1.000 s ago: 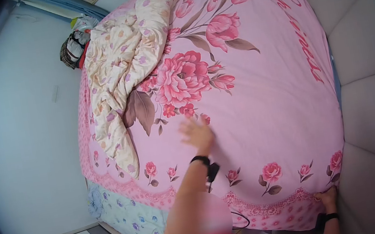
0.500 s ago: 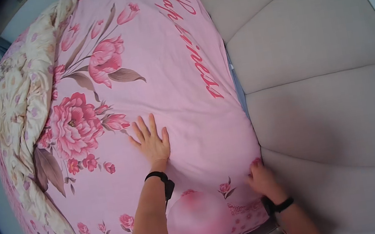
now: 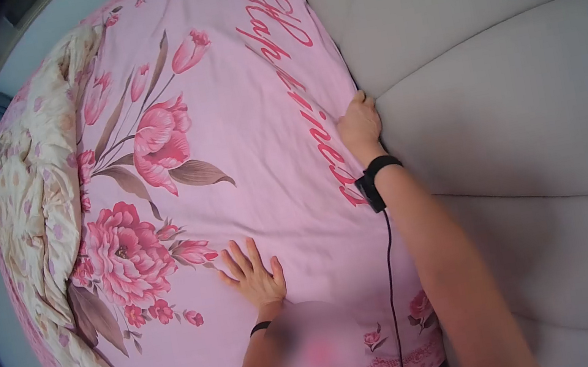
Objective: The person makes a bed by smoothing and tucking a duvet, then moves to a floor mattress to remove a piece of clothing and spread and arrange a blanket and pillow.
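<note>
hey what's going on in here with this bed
A person is leaning over a pink floral sheet spread on the bed, both arms stretched out. The left hand lies on it with fingers spread. The right hand is at its edge, right where it meets the grey padded headboard; whether it grips the fabric is hard to tell. A cream patterned quilt lies bunched along the far left side.

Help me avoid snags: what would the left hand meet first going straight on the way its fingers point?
The left hand has only the lightly creased pink sheet ahead, so its way looks free. Far on, it might graze the cream quilt; depth there is unclear.
</note>
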### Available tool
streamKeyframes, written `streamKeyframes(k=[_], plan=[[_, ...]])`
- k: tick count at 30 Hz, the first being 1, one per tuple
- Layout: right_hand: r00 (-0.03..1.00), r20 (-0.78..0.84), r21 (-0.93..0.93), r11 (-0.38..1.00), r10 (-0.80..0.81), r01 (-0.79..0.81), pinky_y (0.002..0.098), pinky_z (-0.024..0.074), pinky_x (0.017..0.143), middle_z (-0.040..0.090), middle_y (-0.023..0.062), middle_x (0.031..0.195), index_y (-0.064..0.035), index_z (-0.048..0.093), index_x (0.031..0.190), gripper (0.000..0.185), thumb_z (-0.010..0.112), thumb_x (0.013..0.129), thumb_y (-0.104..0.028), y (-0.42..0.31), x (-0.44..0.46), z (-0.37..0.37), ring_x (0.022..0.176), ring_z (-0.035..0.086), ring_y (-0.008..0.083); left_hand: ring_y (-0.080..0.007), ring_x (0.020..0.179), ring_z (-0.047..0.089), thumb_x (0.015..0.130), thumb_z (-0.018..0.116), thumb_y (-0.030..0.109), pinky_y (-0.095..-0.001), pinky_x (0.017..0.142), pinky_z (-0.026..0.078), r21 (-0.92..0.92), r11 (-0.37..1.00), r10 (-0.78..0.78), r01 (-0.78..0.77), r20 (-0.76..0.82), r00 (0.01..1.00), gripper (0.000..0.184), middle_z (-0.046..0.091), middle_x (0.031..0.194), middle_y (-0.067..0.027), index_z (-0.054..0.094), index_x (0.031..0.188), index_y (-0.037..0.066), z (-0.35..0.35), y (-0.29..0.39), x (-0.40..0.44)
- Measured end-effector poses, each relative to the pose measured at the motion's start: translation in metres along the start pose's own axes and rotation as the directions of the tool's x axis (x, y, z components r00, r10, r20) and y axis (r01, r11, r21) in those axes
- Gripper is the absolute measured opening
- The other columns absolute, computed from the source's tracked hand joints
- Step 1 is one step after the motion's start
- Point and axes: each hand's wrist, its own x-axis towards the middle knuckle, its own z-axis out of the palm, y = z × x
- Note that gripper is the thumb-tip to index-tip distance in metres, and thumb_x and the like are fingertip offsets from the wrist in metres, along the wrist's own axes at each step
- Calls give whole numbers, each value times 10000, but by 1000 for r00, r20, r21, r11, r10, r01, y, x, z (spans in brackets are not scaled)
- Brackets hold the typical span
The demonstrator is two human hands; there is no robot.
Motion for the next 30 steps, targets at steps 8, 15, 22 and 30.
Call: streamKeyframes(k=[8, 15, 22, 30], plan=[[889, -5, -393, 818, -459, 420, 415, 534, 687, 591, 165, 1068, -126, 538, 1133, 283, 590, 858, -163, -8, 32, 1, 861, 661, 291, -377, 1467, 118, 887, 451, 485, -625, 1126, 15, 21, 1000, -3, 2, 43, 999, 690, 185, 1593, -130, 319, 1506, 211, 6, -5, -1], [800, 147, -875, 301, -582, 380, 307, 434, 566, 521, 38, 931, -155, 601, 1025, 199, 606, 826, -152, -8, 76, 5, 817, 557, 184, -378, 1467, 123, 888, 449, 498, -624, 1126, 23, -19, 1000, -5, 5, 7, 1000, 678, 212, 1585, -130, 353, 1492, 206, 12, -11, 1], [881, 154, -960, 143, -448, 240, 352, 337, 671, 456, 0, 954, -170, 678, 1005, 163, 562, 895, -201, -34, 101, 26, 906, 489, 196, -385, 1464, 130, 904, 420, 485, -614, 1127, 16, -35, 999, -2, 1, -9, 1000, 663, 225, 1578, -146, 361, 1488, 178, 16, -16, 2], [833, 157, -843, 367, -531, 393, 346, 374, 800, 581, 38, 1050, -141, 672, 1061, 228, 491, 924, -168, -20, 146, 68, 999, 530, 198, -381, 1462, 133, 898, 421, 485, -614, 1127, 23, -50, 999, -3, 2, -9, 1000, 658, 233, 1574, -146, 380, 1480, 181, 20, -21, 4]])
